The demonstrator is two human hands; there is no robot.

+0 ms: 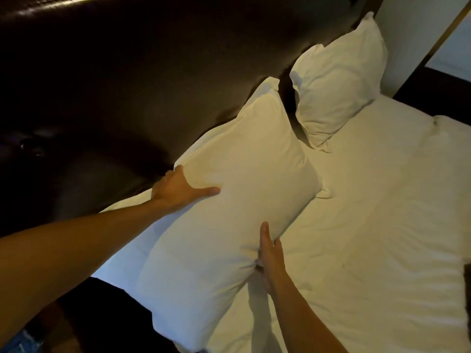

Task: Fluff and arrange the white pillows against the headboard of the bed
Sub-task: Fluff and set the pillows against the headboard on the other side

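A long white pillow (229,205) lies between my hands, lifted off the white bed sheet (369,225). My left hand (178,191) grips its far edge on the headboard side, thumb lying on the top face and fingers behind it. My right hand (270,256) grips the near edge, thumb pressed into the fabric, which puckers there. Another white pillow (224,131) shows behind it, against the dark leather headboard (127,85). A third white pillow (341,85) leans upright on the headboard further right.
The dark headboard fills the upper left. A white wall (413,34) and a gold-edged frame (448,29) stand at the top right. Dark floor (102,314) shows below the bed's near corner.
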